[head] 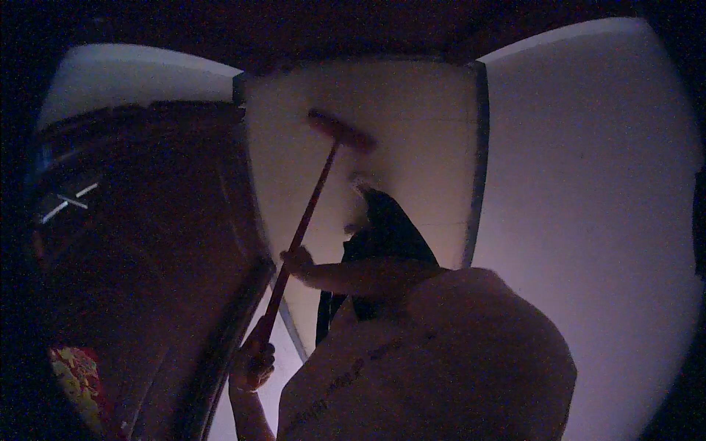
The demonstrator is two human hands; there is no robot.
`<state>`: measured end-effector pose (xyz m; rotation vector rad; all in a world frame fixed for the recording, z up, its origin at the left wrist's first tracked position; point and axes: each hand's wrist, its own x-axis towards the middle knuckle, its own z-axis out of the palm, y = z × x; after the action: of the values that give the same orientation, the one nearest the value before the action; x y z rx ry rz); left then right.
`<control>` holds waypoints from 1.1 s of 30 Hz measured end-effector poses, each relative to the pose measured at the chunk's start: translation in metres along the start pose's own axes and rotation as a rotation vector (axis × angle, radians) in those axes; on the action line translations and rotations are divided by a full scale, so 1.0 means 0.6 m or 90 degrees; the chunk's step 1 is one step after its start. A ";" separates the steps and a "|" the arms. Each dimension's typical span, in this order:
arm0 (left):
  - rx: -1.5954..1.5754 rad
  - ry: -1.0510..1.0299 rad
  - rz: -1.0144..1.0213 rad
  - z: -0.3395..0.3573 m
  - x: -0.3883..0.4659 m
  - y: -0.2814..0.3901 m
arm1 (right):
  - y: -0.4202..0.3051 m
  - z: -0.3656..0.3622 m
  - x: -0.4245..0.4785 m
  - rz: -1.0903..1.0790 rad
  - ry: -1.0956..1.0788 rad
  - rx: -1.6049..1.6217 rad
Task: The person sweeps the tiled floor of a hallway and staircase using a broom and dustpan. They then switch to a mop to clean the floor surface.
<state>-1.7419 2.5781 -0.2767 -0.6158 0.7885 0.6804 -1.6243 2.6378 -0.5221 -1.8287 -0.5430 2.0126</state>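
Note:
A long-handled broom or mop, its exact kind unclear in the dim light, slants across the view, with its reddish bar-shaped head (342,132) over the pale tiled floor (408,93). My left hand (256,361) is closed around the upper end of the dark red handle (311,215). Farther down the same handle, my right hand (298,262) grips it, with the right forearm reaching across my body. The head lies ahead of my foot (361,184), which shows below dark legwear. Image grain hides the fine detail of the head and fingers.
A pale wall (579,165) with a dark baseboard (479,165) rises at the right. Large dark brown furniture or panelling (165,209) fills the left side. Red and yellow patterned cloth (80,380) shows at lower left. Another pale wall (149,77) stands at upper left.

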 end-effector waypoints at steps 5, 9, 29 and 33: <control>0.051 -0.113 -0.042 0.039 0.083 -0.031 | 0.035 -0.157 0.032 -0.060 0.085 0.268; 0.864 0.069 0.180 0.019 0.230 -0.070 | 0.037 -0.301 0.115 -0.063 0.051 0.279; 0.606 0.305 0.817 -0.042 0.098 -0.135 | -0.020 -0.100 0.092 -0.100 -0.052 -0.008; 0.467 0.194 0.854 0.051 0.268 -0.155 | -0.102 -0.172 0.162 -0.228 -0.140 0.071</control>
<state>-1.5765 2.5917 -0.3651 0.6121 1.6358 1.3996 -1.5299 2.7438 -0.5828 -1.3415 -0.7446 1.9593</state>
